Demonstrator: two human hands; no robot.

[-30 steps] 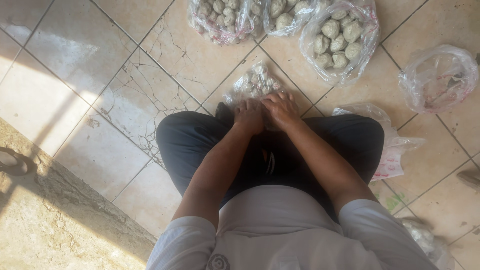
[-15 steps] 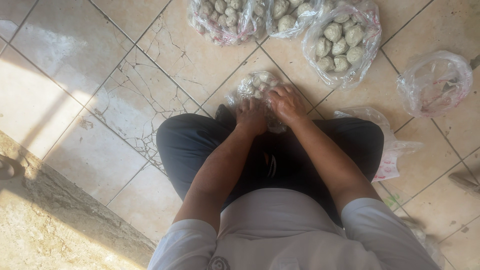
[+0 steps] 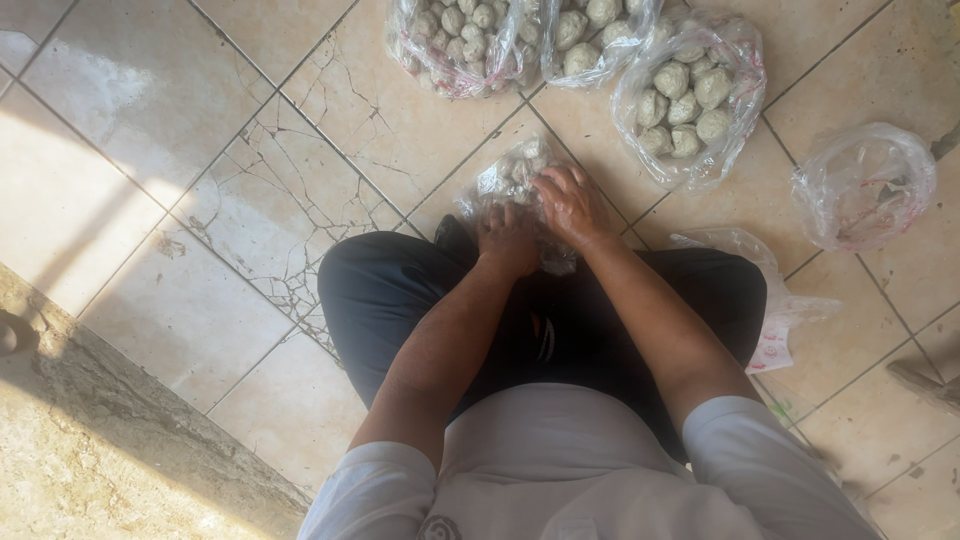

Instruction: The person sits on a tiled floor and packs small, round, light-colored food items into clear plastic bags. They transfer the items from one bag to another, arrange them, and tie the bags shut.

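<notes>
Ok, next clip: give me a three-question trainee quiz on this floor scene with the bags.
1. True or false: both hands are on the same clear plastic bag.
2. Which bag looks to hold no pale lumps? A) the full bag just beyond the hands B) the bag at far right C) the bag at top centre
3. Fill in: the floor left of the knees is made of cracked ____.

Key
1. True: left hand and right hand both have a grip on it.
2. B
3. tiles
</notes>
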